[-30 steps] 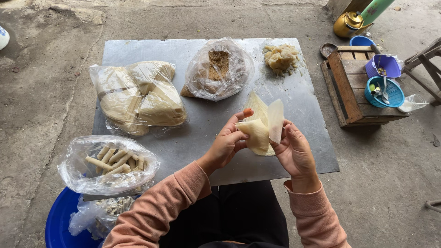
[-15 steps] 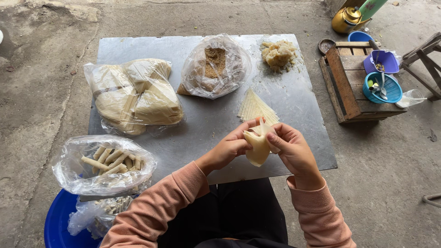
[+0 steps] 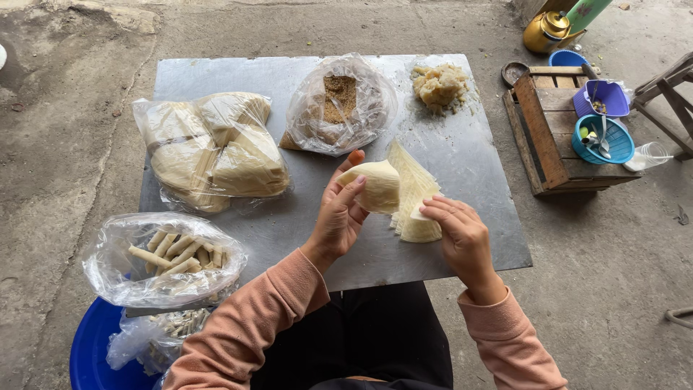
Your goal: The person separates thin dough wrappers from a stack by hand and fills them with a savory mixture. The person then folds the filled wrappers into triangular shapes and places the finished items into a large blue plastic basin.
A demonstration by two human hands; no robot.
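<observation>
The wrapper is a thin, pale yellow sheet, soft and bent into a little cone shape, and I hold it up in my left hand just above the grey metal board. My left fingers curl around it, with my thumb on one side and the other fingers behind it. My right hand rests on the stack of wrappers, which lies on the board just beside the one I hold. The stack is the same pale yellow, and its sheets are fanned out so the edges show like thin lines. My right fingers are bent and pinch the corner of the top sheet. Farther up the board sits a lump of crumbly yellow filling. Next to it is a clear bag with brown crumbs. To the left is a big clear bag of more wrappers. Near my left arm is a bag of finished rolls, small and long like little sticks. A blue tub is under that bag. On the right stands a wooden crate with a blue bowl on it.
</observation>
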